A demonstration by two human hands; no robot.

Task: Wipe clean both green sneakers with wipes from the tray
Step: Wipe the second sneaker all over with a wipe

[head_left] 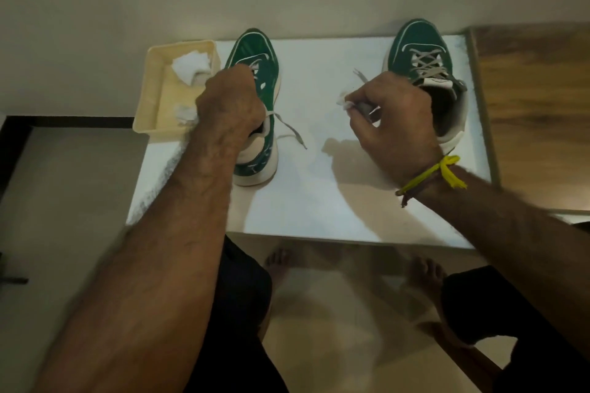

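At the upper left of the frame a cream tray (150,99) sits on the left edge of the white table (319,201); inside it lie crumpled white wipes (191,68), one wad at its far end, another near its front corner. Just right of the tray stands the left green sneaker (258,73), toe pointing toward the wall; its upper is dark green with thin white lines, its sole is off-white, and a pale lace end trails loose onto the table beside it. The left hand (228,104) is clenched over the sneaker's opening, fingers curled down onto the lace area; exactly what they pinch is hidden. Right of centre the right hand (392,115), with a yellow thread tied at the wrist, pinches a small white wipe scrap (346,103) at its fingertips together with a grey lace end. Behind it, at the upper right, stands the right green sneaker (424,51), laced in grey, with a pale lining and off-white sole, well apart from its mate.
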